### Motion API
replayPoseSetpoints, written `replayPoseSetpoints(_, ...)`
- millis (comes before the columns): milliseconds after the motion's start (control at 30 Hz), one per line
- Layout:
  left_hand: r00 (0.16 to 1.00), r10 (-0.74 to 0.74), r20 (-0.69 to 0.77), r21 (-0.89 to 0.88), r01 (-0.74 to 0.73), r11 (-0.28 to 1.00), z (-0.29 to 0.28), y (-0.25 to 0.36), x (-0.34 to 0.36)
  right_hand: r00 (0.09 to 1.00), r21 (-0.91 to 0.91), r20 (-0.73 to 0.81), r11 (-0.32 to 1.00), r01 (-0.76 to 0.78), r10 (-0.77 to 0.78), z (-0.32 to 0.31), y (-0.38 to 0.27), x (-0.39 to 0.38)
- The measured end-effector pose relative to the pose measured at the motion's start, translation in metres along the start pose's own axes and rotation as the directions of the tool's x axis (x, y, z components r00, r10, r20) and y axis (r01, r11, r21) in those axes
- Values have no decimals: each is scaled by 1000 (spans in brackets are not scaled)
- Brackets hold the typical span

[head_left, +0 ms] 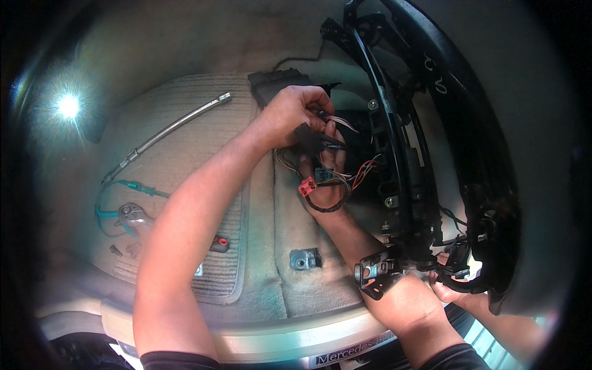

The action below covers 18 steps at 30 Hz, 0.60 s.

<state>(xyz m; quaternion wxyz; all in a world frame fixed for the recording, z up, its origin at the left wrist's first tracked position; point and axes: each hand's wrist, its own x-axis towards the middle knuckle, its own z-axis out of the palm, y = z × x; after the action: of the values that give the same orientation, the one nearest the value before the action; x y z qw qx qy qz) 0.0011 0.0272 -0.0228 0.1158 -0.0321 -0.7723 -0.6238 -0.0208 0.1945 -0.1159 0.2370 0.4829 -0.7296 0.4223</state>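
Observation:
My left hand (295, 112) pinches white and pink wires (343, 122) near a dark connector, which its fingers partly cover. Just below it, my right hand (327, 157) has its fingers round the black-taped wiring harness (308, 142). A red connector (307, 186) hangs over the right wrist, next to a grey-blue connector (324, 175) and a loop of black-sleeved cable (327, 208). Orange and red wires (365, 172) run from there toward the seat frame. Behind my left hand a black ribbed module (277, 85) lies on the carpet.
A black metal seat frame (394, 148) stands tilted on the right. Another person's hand (447, 288) touches its lower end. On the striped mat (203, 105) lie a long extension bar (169, 135), a ratchet (131, 213), a teal-corded probe (143, 188), bolts (116, 250) and a red-black handle (219, 245).

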Motion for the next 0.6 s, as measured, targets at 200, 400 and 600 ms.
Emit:
replayPoseSetpoints(200, 999, 20, 43, 7, -20, 1000, -2, -3, 3, 1000, -34, 6, 999, -25, 25, -3, -5, 1)
replayPoseSetpoints(400, 999, 10, 47, 74, -13, 997, -4, -1, 2, 998, -133, 36, 990, -54, 60, -6, -12, 2)
replayPoseSetpoints(600, 998, -17, 57, 46, 14, 999, -5, 1, 1, 996, -50, 50, 996, -76, 79, -7, -12, 3)
